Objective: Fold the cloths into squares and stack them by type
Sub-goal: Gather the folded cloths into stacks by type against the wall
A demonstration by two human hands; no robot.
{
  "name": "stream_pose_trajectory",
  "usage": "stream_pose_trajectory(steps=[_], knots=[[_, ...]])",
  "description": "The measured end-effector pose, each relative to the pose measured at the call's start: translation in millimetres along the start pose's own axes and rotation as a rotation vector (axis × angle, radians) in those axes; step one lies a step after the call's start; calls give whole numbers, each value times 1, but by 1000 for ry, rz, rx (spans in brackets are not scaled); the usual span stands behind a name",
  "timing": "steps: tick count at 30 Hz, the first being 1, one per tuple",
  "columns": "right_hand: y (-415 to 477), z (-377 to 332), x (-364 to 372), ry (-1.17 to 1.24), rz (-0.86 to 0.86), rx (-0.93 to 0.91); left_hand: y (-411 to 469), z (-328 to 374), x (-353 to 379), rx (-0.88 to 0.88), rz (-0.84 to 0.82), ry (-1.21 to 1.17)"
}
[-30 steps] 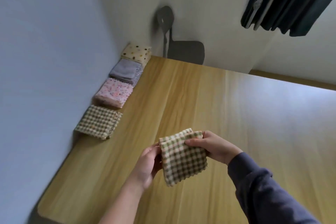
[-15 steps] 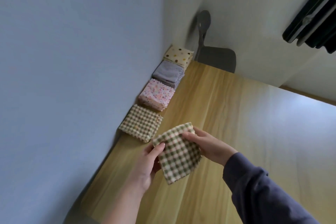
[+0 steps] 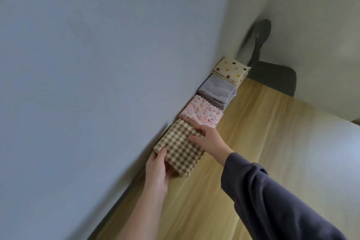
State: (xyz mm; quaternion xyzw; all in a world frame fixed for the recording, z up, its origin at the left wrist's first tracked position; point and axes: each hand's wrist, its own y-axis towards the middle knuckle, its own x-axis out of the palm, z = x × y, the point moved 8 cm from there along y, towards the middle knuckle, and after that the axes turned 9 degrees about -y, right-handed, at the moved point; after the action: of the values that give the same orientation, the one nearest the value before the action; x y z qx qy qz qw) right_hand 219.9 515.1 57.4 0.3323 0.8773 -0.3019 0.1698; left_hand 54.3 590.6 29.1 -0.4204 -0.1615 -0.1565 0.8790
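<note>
With left hand (image 3: 157,165) pinching the check cloth's (image 3: 178,147) near corner, thumb on top; with right hand (image 3: 209,139), fingers flat, pressing its far edge. Apparently stacking it on its own kind, against the wall (image 3: 97,84), just beside the pink pile (image 3: 202,114), grey (image 3: 216,90) and dotted (image 3: 231,68) piles beyond, on the table (image 3: 253,142). Next calling for squaring the edges, then releasing.

Four folded cloth stacks (image 3: 202,115) line the wooden table (image 3: 263,152).

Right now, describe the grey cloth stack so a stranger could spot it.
Folded stacks line the wooden table along the blue wall. The grey stack is second from the far corner, between the polka-dot stack and the pink floral stack. It alone has no bright print.
</note>
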Motion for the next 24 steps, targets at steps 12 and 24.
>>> stream_pose_trajectory(steps=[12,24], knots=[[15,-20,15,-462,199,-354,15,12,-25,315,220,287],[3,-20,31,-822,239,-415,11,-22,21,56,-47,-139]])
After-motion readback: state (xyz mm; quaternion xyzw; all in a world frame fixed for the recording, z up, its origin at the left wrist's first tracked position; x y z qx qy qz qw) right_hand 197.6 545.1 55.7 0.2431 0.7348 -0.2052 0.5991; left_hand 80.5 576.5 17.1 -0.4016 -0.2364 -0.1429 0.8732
